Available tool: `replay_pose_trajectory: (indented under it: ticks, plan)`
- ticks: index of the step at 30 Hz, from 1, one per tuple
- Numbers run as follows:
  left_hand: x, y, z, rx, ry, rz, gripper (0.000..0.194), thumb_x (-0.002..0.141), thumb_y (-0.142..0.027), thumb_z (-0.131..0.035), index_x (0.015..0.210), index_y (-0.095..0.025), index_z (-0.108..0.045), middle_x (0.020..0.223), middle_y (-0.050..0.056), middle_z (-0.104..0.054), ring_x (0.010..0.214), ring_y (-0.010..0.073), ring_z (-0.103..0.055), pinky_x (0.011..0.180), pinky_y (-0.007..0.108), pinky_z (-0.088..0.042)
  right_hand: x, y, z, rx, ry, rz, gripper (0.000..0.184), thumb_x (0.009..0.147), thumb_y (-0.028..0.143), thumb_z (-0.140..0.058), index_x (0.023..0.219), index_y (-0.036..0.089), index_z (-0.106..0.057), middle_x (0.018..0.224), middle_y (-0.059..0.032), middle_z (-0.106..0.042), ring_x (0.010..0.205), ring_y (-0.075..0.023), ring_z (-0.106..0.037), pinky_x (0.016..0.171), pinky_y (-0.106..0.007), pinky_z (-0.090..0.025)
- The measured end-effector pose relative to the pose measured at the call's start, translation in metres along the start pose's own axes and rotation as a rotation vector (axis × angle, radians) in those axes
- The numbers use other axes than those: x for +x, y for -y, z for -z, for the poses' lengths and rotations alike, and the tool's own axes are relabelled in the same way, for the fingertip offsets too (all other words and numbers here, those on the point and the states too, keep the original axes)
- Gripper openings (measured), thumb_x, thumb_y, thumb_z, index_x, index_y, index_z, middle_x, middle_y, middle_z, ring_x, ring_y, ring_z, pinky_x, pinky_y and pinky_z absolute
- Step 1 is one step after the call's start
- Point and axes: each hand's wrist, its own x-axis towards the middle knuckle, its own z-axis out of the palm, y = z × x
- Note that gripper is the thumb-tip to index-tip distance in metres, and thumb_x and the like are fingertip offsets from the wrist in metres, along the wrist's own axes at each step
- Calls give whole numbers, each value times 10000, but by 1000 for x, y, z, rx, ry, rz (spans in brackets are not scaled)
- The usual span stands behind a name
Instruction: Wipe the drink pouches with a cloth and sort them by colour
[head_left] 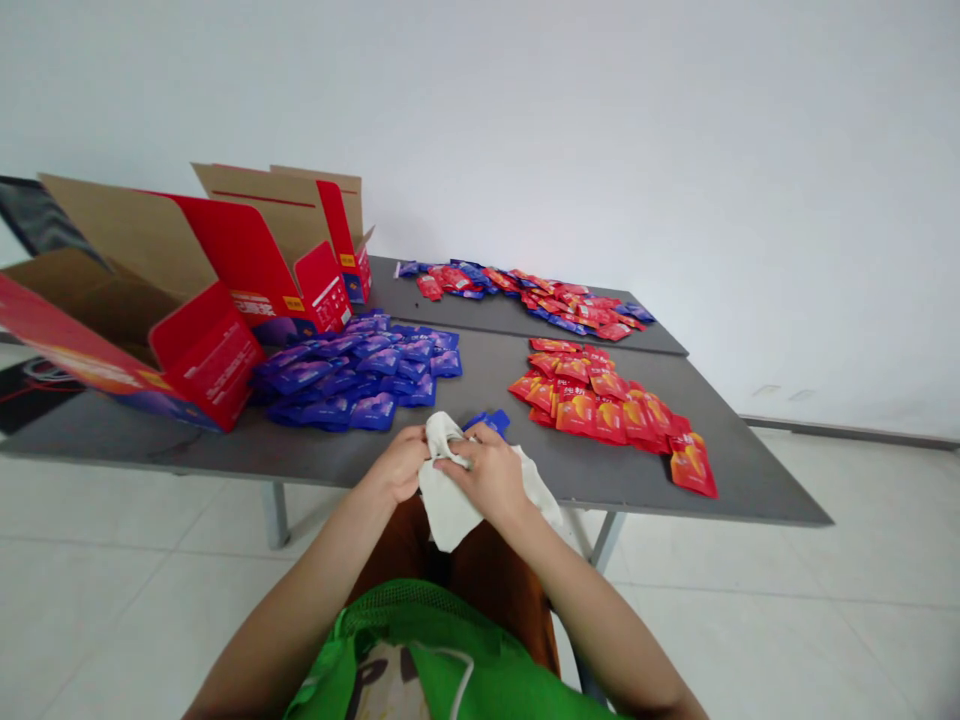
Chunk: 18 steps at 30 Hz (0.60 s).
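Note:
Both hands meet at the table's front edge around a white cloth [448, 505]. My left hand [403, 462] is closed on the cloth's left side. From the right, my right hand [491, 472] grips it too, fingers bent into the folds. One end of the cloth hangs below the hands, and another drapes past my right wrist. Just behind my right hand lies a blue packet [493, 422], partly covered by the hand and cloth. A heap of blue-purple packets [360, 370] is to the left, and overlapping rows of red-orange packets [600, 395] are to the right.
Open red cardboard boxes [202, 350] stand along the left of the grey table [495, 370]. A mixed pile of red and blue packets [525, 295] lies at the back, near the white wall [600, 130]. One red packet [691, 465] sits close to the front right edge.

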Motion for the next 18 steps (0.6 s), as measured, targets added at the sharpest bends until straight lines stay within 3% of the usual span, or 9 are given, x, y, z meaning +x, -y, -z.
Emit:
replay_pose_trajectory:
  ticks: [5,9,14,18]
  plan:
    - [-7,7,-2,-49,45,-76,378,536,-33,-668,906,-97,-712,761,82,-722,686,216,-684,527,227,-482,2,0,-12,-32,-2,-144,262,840,525,-642,929,298,-737,1014,5,-596,858,-124,-579,698,-219,-394]
    - [-8,8,-5,-79,-1,-62,505,579,13,-639,1066,-119,-658,884,90,-730,805,213,-692,654,258,-531,9,-9,-9,-101,4,-213,336,863,580,-576,914,285,-729,960,-1,-595,851,-131,-579,684,-220,-383]
    - [-12,5,-3,-82,-39,-11,448,715,20,-585,1144,-109,-589,929,110,-715,793,172,-687,740,303,-549,23,-30,3,-331,18,-409,346,881,568,-546,926,279,-731,947,-40,-620,868,-176,-593,702,-250,-399]
    - [-13,0,-4,-74,-73,14,445,719,38,-545,1145,-87,-574,953,130,-707,783,175,-689,737,320,-559,31,-34,6,-437,39,-405,333,879,544,-555,920,268,-735,968,-67,-626,907,-215,-592,721,-287,-414]
